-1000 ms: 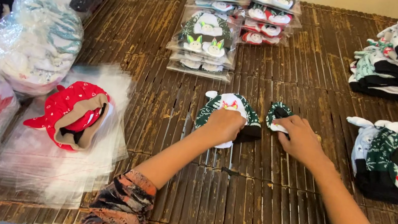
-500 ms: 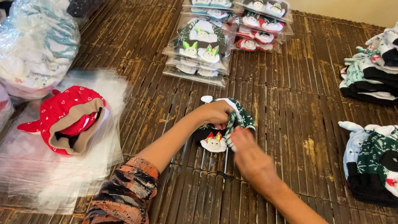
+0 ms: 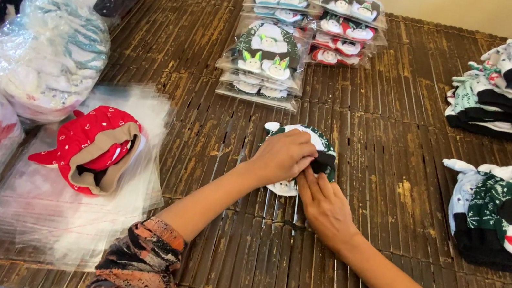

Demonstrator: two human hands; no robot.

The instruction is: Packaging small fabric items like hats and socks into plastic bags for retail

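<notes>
Both hands meet on one small green-and-white knit sock pair (image 3: 321,147) at frame centre, lying flat on the bamboo mat (image 3: 361,137). Left hand (image 3: 282,158) fingers curl together, pressing down on top; right hand (image 3: 325,206) fingertips pinch the dark cuff edge. Looks soft, light, floppy, not fragile; best taken at the cuff or folded edge. Forearms angle in from bottom of frame, wrists low. Red hat (image 3: 91,148) on clear bags (image 3: 58,217) sits left.

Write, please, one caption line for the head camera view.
Both hands, left and right, fold a green-and-white knitted item on a bamboo mat.
</notes>
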